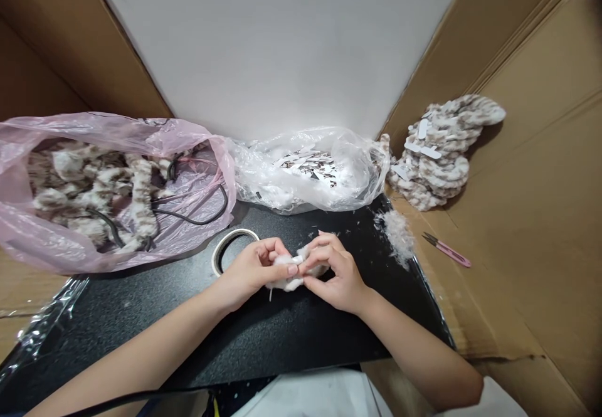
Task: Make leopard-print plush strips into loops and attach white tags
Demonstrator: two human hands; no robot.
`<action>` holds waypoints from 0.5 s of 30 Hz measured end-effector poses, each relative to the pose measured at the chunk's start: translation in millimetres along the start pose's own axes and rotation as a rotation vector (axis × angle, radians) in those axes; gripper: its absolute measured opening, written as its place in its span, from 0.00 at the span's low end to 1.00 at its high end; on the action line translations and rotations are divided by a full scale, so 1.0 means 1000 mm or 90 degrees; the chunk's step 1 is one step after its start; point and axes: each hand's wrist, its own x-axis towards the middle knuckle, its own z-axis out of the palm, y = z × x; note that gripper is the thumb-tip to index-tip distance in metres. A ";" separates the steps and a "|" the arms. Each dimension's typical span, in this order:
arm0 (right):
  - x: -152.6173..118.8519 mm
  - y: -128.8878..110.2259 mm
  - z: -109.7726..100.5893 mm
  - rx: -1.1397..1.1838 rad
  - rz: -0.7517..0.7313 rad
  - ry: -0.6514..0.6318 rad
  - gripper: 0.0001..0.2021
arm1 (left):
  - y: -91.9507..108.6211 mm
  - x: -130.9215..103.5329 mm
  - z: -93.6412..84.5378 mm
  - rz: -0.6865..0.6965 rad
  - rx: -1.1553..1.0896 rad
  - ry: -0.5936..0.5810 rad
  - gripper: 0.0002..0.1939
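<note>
A small white fluffy piece (288, 282) is held between both hands over the black table (197, 332). My left hand (256, 269) pinches its left side with thumb and fingers. My right hand (336, 274) grips its right side, fingers bent and fingertips meeting those of the left hand. A thin white strand hangs from the piece's lower left. Part of the piece is hidden by the fingers. Just behind my left hand lies a roll of tape (217, 255), flat on the table.
A pink plastic bag (197, 241) with striped plush pieces lies at left. Behind the hands is a clear bag (362, 182) of labels. At right are stacked plush pieces (446, 153), fluff (397, 236) and pink-handled snips (451, 253). Cardboard walls stand at both sides.
</note>
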 end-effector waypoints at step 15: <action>0.011 0.001 -0.009 0.613 0.632 -0.333 0.22 | -0.005 -0.007 -0.008 0.825 0.789 -0.126 0.11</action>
